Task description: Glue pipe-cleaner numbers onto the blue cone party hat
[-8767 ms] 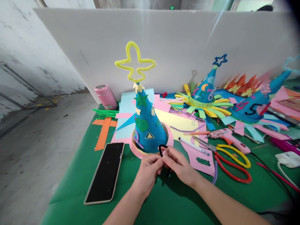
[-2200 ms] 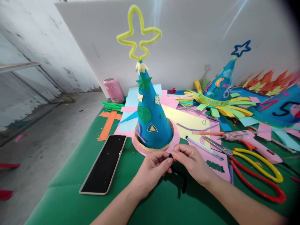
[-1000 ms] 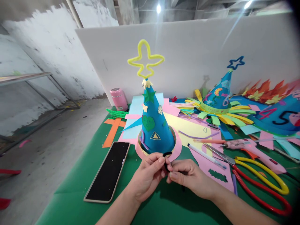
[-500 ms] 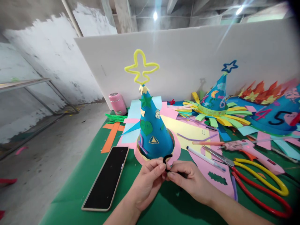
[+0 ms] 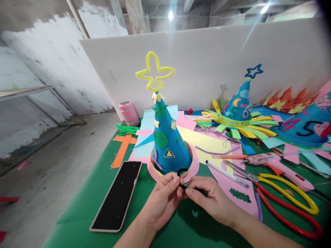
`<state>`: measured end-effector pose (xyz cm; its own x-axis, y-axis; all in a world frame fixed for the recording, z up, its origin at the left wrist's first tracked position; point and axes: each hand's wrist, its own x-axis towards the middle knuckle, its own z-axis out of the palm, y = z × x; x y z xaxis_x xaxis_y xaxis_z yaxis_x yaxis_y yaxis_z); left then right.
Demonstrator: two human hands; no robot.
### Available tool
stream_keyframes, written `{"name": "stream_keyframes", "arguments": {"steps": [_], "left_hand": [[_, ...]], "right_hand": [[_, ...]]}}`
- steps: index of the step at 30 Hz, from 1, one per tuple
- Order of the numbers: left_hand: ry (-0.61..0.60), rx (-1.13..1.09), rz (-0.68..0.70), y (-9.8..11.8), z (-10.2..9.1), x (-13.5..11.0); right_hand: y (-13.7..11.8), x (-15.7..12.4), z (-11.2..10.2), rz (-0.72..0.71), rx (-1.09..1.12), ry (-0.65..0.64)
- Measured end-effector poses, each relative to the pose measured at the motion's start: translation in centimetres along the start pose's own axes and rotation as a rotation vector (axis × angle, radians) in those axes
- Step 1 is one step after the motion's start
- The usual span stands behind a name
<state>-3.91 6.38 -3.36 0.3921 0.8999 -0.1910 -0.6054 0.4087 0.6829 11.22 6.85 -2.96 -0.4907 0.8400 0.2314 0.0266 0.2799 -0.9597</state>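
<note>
A: Hands first. What is entered?

B: Your left hand [image 5: 165, 198]: thumb and fingertips pinched together on a black fuzzy stem [image 5: 182, 169]. Your right hand [image 5: 210, 198], just beside it: thumb and forefinger likewise closed on that stem.

A: Form of the stem?

B: Thin, matte, bent; its upper end curls into a hook above your fingertips. The rest is partly hidden by your right hand.

A: Directly beyond your hands?

B: One blue paper cone hat [image 5: 172, 137], upright, flat pink brim [image 5: 196, 163]. Applied: a green heart [image 5: 160, 140], a pointed green star [image 5: 160, 110], a small triangle [image 5: 169, 154]. At its tip, a lobed yellow fuzzy outline [image 5: 158, 69].

A: To your hands' left?

B: One phone [image 5: 116, 196], dark glossy face, pale rim, flat on the smooth green table cover [image 5: 82, 199].

A: To their right?

B: One slim white marker [image 5: 224, 174] on a pink paper sheet [image 5: 226, 184]; scissors [image 5: 254, 177], metal blades, one yellow and one red loop; beyond them, one pink plastic glue gun [image 5: 281, 167].
</note>
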Motion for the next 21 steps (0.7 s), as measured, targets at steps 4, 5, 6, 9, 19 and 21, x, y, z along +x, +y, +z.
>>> {"name": "stream_keyframes", "arguments": {"steps": [4,5,6,9,19,21], "left_hand": [[0.052,0.061,0.028,0.07,-0.13,0.29],[0.068,0.078,0.033,0.08,-0.17,0.31],[0.084,0.094,0.038,0.08,-0.21,0.30],[0.122,0.140,0.044,0.06,-0.25,0.23],[0.186,0.825,0.197,-0.03,-0.01,0.24],[0.169,0.936,0.229,0.04,-0.06,0.21]], "right_hand": [[-0.05,0.08,-0.60,0.124,0.097,0.115],[-0.06,0.10,-0.72,0.142,0.101,0.143],[-0.05,0.10,-0.80,0.156,0.099,0.147],[0.13,0.06,-0.75,0.216,0.078,0.053],[0.68,0.21,-0.44,0.208,-0.036,0.018],[0.54,0.18,-0.60,0.240,-0.033,-0.013]]}}
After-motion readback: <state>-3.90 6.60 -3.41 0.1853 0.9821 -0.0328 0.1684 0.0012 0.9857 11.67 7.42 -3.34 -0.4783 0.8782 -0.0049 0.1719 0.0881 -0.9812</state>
